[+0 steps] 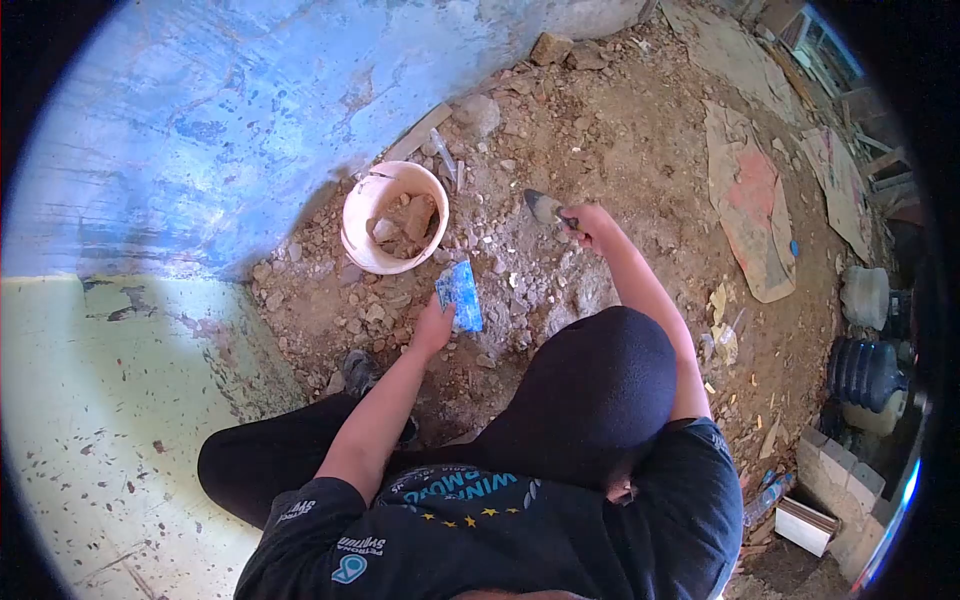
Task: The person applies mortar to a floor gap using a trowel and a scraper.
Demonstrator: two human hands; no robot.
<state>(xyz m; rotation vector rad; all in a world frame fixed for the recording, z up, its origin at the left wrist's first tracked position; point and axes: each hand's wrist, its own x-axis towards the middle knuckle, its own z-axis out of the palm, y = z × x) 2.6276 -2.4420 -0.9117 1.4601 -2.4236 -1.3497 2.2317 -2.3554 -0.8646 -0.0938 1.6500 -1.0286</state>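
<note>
In the head view my left hand (433, 326) is closed on the edge of a flat blue piece with whitish patches (461, 297), perhaps painted plaster. My right hand (592, 228) grips the handle of a pointed trowel (546, 208), its blade low over the rubble and directed to the left. Between the wall and my hands stands a whitish bucket (353, 226) with stones and chunks of debris (408, 220) inside. The blue piece is just below and to the right of the bucket.
Loose stones and dirt cover the ground (620, 130). A peeling blue wall (230, 120) rises at the left, pale green lower down. Flattened cardboard (725, 160) lies to the right, near a large blue water jug (865, 375) and concrete blocks (838, 475).
</note>
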